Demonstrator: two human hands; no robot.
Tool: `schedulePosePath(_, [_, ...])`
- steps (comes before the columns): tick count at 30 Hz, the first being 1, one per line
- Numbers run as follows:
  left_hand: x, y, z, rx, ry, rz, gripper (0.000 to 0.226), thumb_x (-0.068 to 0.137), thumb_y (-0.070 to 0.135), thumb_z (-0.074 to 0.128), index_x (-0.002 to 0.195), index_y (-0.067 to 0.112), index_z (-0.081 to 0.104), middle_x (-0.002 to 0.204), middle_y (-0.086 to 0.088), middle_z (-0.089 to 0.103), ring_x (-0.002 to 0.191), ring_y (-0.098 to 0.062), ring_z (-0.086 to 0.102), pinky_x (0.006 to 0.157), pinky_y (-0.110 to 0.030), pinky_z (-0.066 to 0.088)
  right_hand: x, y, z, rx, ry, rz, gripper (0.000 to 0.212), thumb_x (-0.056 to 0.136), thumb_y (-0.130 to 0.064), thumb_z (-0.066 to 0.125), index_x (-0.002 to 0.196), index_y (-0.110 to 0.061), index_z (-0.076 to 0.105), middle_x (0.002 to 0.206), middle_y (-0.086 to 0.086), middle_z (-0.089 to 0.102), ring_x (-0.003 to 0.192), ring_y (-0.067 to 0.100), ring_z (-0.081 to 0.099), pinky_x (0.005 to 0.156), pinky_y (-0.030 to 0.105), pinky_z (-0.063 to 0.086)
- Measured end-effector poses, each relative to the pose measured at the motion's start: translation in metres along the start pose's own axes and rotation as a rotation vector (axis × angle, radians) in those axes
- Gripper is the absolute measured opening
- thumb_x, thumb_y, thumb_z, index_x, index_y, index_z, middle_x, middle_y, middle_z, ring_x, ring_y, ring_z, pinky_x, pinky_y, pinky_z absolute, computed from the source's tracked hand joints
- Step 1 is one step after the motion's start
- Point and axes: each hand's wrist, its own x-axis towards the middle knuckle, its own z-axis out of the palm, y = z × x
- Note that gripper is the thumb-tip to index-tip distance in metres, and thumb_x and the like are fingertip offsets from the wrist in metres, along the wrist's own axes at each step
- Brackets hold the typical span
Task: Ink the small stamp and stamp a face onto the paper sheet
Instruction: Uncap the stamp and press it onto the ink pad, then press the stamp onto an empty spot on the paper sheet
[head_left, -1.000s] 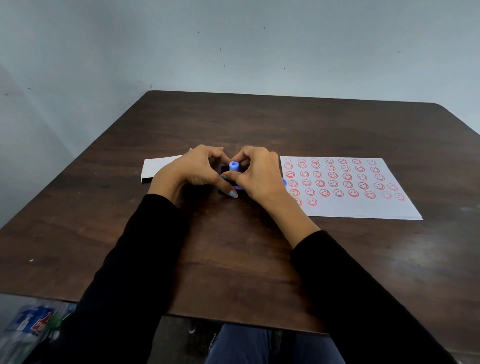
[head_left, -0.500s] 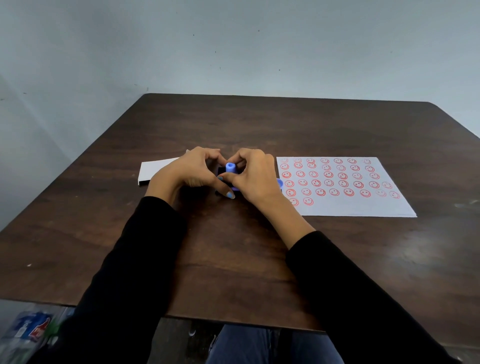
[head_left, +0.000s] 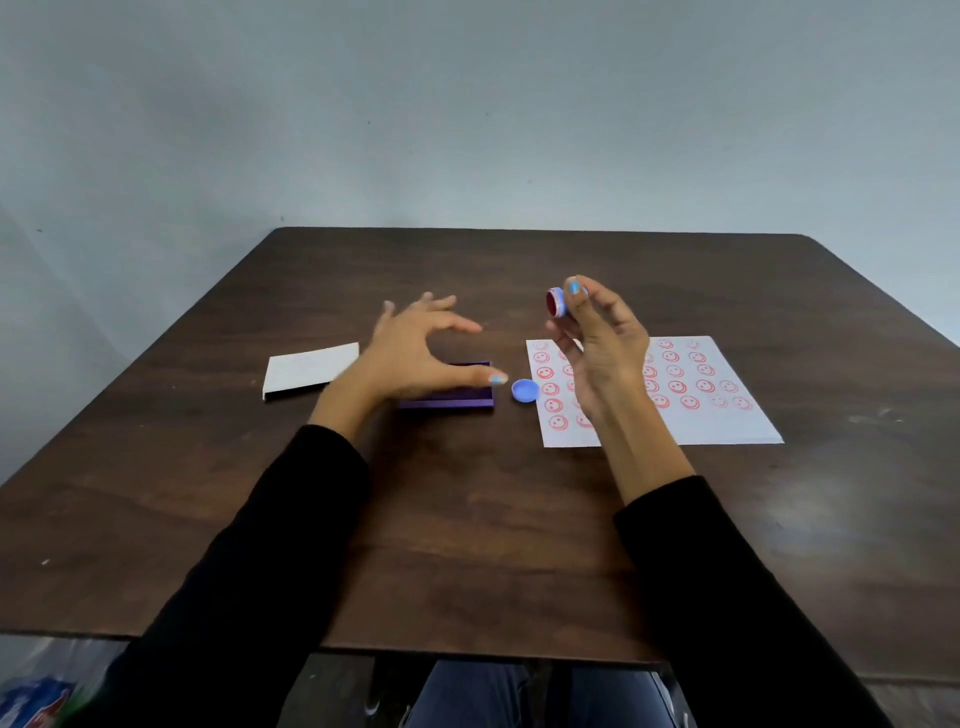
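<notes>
My right hand (head_left: 597, 348) is raised above the left part of the paper sheet (head_left: 727, 421) and pinches the small blue stamp (head_left: 557, 302), whose red inked face is turned to the left. The sheet carries several rows of red smiley faces. My left hand (head_left: 410, 358) hovers with fingers spread over the purple ink pad (head_left: 457, 397), holding nothing; whether it touches the pad I cannot tell. The stamp's blue cap (head_left: 523, 390) lies on the table between the pad and the sheet.
A white box or card (head_left: 306, 370) lies left of the ink pad on the dark wooden table (head_left: 467, 519). A wall runs behind the table's far edge. Plastic packaging (head_left: 36, 696) shows below the table's front left corner.
Both hands were together over the ink pad with the stamp pressed on it. Now my right hand has lifted the stamp up and to the right, and my left hand has opened over the pad.
</notes>
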Motion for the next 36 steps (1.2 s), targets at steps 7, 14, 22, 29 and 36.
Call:
schedulePosePath(7, [0.004,0.03,0.045,0.242,-0.022,0.19,0.042,0.077,0.057,0.061,0.111,0.032,0.064,0.149,-0.003,0.038,0.144,-0.019,0.019,0.115,-0.053,-0.007,0.006,-0.008,-0.017,0.187,0.069,0.093,0.006,0.082,-0.012,0.068,0.081,-0.017,0.07,0.074,0.0,0.074,0.07,0.012,0.07,0.058,0.02,0.056])
schedulePosePath(14, [0.003,0.019,0.037,0.231,0.062,0.112,0.044,0.069,0.056,0.068,0.106,0.034,0.064,0.146,0.001,0.043,0.141,-0.016,0.024,0.115,-0.052,-0.008,0.005,-0.013,-0.02,0.43,-0.005,0.312,0.019,0.084,-0.02,0.066,0.097,-0.006,0.067,0.08,0.008,0.075,0.073,0.016,0.073,0.06,0.021,0.059])
schedulePosePath(22, [0.021,0.04,0.058,0.267,-0.14,0.237,0.083,0.068,0.074,0.056,0.139,0.036,0.036,0.157,-0.004,0.019,0.146,-0.02,0.006,0.113,-0.05,-0.011,-0.001,-0.024,-0.029,0.583,-0.065,0.405,0.019,0.082,-0.019,0.066,0.092,-0.003,0.069,0.083,0.014,0.075,0.077,0.023,0.074,0.061,0.026,0.061])
schedulePosePath(29, [0.033,0.047,0.067,0.276,-0.336,0.23,0.08,0.067,0.077,0.051,0.138,0.045,0.033,0.158,-0.002,0.016,0.146,-0.022,0.005,0.112,-0.055,-0.014,-0.004,-0.042,-0.056,0.048,0.083,0.155,0.008,0.084,-0.016,0.065,0.091,-0.012,0.068,0.091,0.009,0.07,0.082,0.019,0.071,0.064,0.025,0.06])
schedulePosePath(36, [0.033,0.049,0.063,0.278,-0.35,0.213,0.088,0.063,0.078,0.055,0.14,0.043,0.029,0.159,-0.003,0.012,0.146,-0.023,0.003,0.11,-0.055,-0.017,-0.02,-0.039,-0.079,-0.681,0.102,-0.01,0.019,0.086,-0.014,0.065,0.105,-0.016,0.067,0.095,0.004,0.071,0.084,0.011,0.069,0.073,0.026,0.06])
